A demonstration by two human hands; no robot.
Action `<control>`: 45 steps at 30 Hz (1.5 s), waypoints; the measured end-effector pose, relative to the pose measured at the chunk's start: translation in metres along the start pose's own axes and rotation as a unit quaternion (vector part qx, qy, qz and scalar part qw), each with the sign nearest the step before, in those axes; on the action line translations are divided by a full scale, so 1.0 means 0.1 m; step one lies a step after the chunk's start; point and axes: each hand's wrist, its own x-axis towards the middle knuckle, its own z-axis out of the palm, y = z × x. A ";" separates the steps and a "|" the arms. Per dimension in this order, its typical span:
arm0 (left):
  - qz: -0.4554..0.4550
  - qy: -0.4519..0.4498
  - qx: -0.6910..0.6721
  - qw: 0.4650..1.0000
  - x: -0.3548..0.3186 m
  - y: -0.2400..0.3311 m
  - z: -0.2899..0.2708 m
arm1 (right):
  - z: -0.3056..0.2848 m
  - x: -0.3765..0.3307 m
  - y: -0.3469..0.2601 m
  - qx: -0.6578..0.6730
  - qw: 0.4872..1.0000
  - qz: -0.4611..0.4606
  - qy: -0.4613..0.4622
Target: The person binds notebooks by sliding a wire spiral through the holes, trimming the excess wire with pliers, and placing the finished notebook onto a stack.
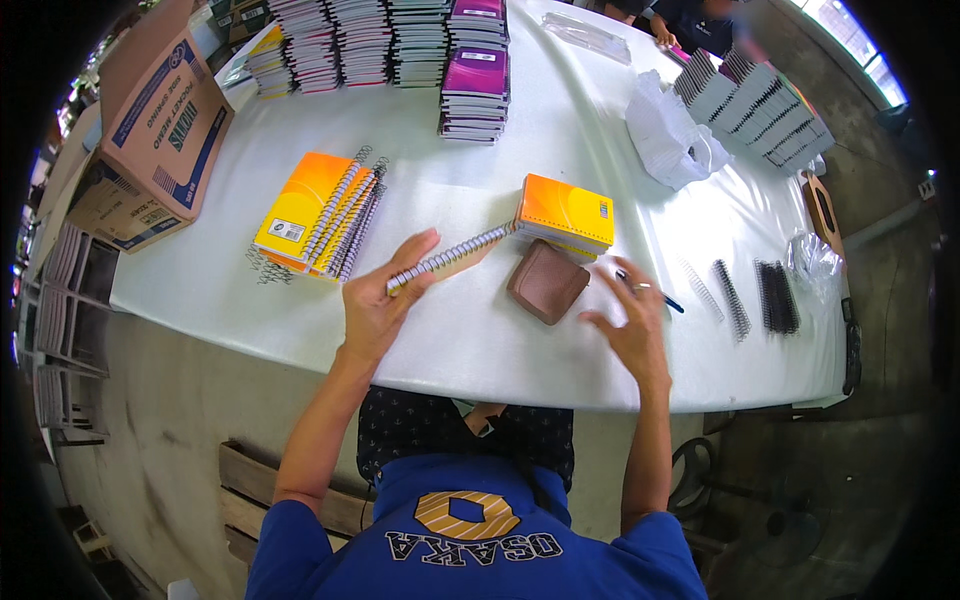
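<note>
My left hand grips a spiral notebook by one end, its coil side turned up. The notebook's far end reaches the stack of orange-yellow notebooks. My right hand is open, thumb and fingers spread, just right of a brown block-like pouch. A slim dark pen-like thing shows beside its fingers; whether they touch it I cannot tell. Further left lies a pile of yellow-orange spiral notebooks with wire coils sticking out.
Loose black wire coils lie on the right of the white table. An open cardboard box stands at the left. Tall notebook stacks, a white plastic bag and grey-edged stacks are farther back. A person's hand shows across the table.
</note>
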 end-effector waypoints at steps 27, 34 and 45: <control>0.115 0.003 0.272 0.955 -0.08 0.16 0.53 | 0.06 -0.72 -0.45 0.130 0.986 0.103 0.017; 0.160 0.037 0.326 0.931 -0.01 0.33 0.52 | 0.07 -0.21 -1.12 0.117 0.988 -0.085 0.059; 0.156 0.030 0.309 0.938 -0.02 0.33 0.44 | -0.09 0.02 -0.86 0.518 0.778 0.115 -0.337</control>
